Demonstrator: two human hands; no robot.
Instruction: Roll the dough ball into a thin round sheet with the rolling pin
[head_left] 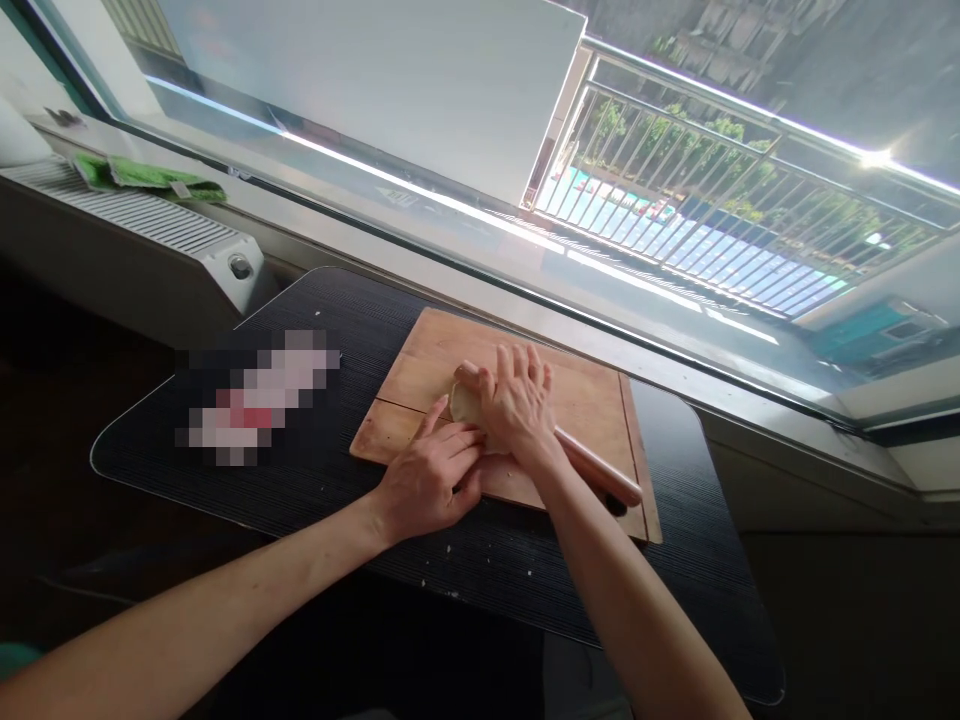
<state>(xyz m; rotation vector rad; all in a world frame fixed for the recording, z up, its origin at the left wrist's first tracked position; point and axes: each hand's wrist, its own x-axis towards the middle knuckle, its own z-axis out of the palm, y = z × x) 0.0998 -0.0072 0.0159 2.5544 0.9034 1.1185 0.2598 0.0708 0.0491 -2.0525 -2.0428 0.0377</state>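
Grip of the right hand is unclenched: it lies palm down on the pin, fingers stretched forward rather than wrapped around it. The pin's long axis runs slantwise across the board, from far left to near right, its near end well clear of the palm. A pale piece of dough lies on the board between the two hands, along the pin's left side; the right hand hides how far it goes beneath. The left hand is nearer to its left edge, fingertips at the dough, though whether they pinch it I cannot tell.

Nothing visible blocks the pin's ends. On the tabletop, left of the board and apart from it, is a pixelated thing. Beyond stand a radiator and railing.
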